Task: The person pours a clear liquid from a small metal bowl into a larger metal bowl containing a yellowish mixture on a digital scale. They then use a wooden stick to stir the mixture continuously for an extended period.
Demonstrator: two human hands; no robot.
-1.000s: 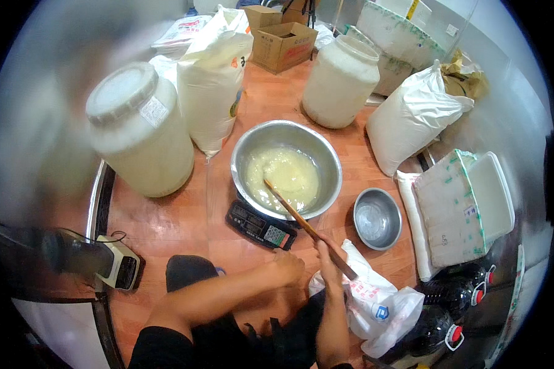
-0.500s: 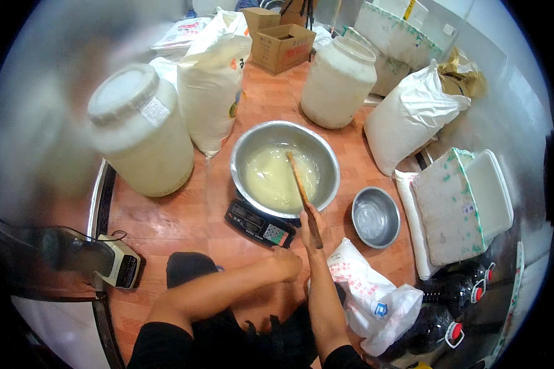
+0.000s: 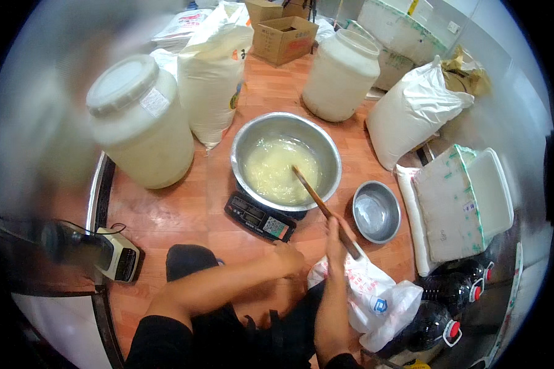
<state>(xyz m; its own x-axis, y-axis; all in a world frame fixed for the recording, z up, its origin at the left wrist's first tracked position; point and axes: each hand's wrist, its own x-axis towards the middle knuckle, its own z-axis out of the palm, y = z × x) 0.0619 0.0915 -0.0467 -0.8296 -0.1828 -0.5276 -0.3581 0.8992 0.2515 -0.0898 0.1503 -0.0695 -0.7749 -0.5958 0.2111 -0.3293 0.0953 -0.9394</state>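
The right hand grips a wooden stick stirring pale mush in the steel bowl at 12 o'clock; the left hand rests loosely curled, holding nothing. Hard stirring could tip the bowl off the scale.

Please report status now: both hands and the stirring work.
Right hand grips long wooden stick, tip in pale mixture. Left hand near black scale.

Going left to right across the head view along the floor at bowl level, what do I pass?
Lidded white jar → white sack → large steel bowl with the wooden stick in it, held by the right hand → small steel bowl → white foam box.
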